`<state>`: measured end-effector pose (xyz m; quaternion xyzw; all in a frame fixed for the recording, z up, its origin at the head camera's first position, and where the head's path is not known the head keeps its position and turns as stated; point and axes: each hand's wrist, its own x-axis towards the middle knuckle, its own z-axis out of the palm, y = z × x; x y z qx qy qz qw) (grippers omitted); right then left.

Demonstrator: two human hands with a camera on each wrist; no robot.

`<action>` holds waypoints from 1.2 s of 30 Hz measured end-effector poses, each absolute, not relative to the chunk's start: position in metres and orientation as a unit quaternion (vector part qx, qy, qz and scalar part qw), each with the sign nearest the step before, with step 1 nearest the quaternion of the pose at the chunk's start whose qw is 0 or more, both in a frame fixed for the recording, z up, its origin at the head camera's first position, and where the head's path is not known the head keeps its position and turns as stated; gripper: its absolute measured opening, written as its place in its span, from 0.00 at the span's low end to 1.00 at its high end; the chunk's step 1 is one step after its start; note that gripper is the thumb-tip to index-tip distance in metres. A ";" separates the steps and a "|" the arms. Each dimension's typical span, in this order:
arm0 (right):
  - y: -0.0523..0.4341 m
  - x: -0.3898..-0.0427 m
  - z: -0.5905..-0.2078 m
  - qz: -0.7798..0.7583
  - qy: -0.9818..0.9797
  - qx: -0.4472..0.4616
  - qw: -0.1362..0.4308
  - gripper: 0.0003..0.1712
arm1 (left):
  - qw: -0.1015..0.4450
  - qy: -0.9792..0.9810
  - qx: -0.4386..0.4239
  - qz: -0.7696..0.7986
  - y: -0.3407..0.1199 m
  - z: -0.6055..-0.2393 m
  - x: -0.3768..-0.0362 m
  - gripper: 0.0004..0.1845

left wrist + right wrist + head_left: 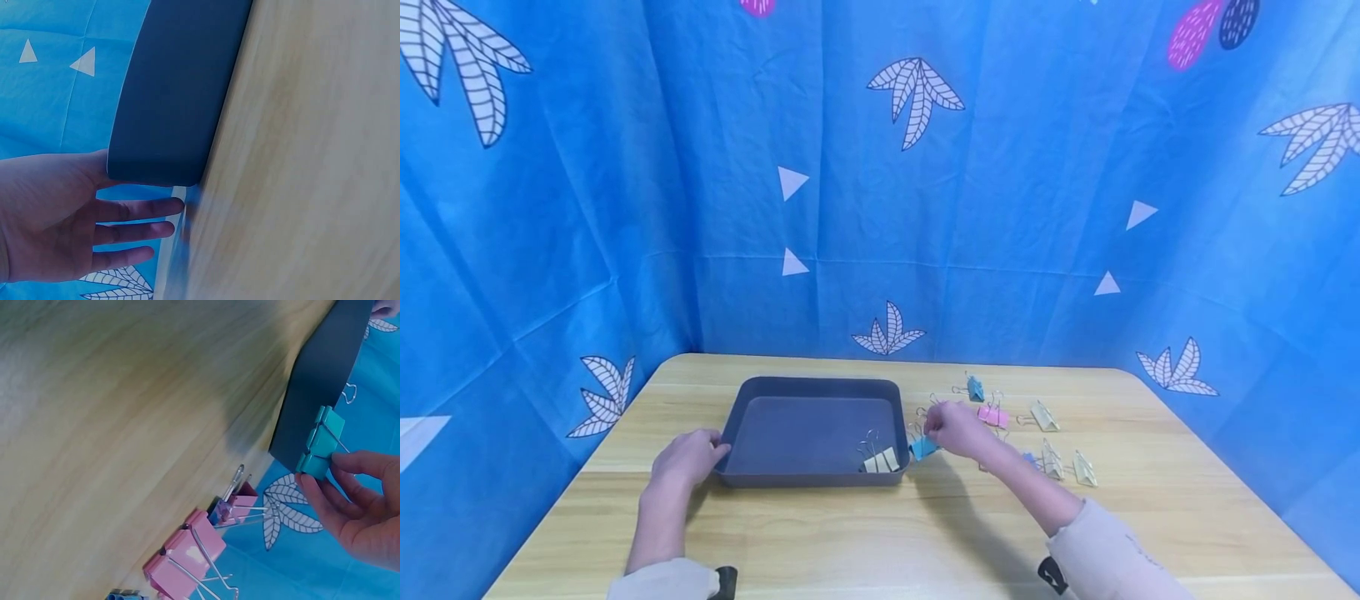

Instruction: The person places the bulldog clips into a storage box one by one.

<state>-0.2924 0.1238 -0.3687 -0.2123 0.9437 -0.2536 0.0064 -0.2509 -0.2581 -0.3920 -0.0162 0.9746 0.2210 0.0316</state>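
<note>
The right hand (951,429) pinched a blue binder clip (320,441) by its wire handle, just outside the tray (814,387) wall. The left hand (688,457) lay open-fingered against the tray's far side. Lifting the clip clear of the rim looked wise, with that steadying touch kept.

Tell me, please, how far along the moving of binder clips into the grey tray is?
Early on. Done: one cream binder clip lies inside the grey tray. In hand: the right hand pinches a blue binder clip beside the tray's right wall, while the left hand touches its left edge. Left: pink clips, a teal clip and cream clips on the wooden table.
</note>
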 end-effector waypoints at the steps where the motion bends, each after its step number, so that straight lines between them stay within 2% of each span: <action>1: 0.124 -0.292 -0.368 -0.254 0.944 -0.212 0.005 0.05 | 0.032 0.975 -0.017 0.221 -0.258 -0.392 -0.251 0.18; 8: 0.123 -0.292 -0.363 -0.273 0.941 -0.199 0.011 0.05 | 0.034 0.974 -0.019 0.222 -0.257 -0.393 -0.251 0.19; 26: 0.117 -0.293 -0.355 -0.293 0.928 -0.225 -0.041 0.04 | 0.030 0.974 -0.022 0.224 -0.256 -0.394 -0.251 0.21; 36: 0.110 -0.302 -0.359 -0.303 0.931 -0.198 -0.050 0.04 | 0.030 0.974 -0.020 0.225 -0.257 -0.393 -0.251 0.21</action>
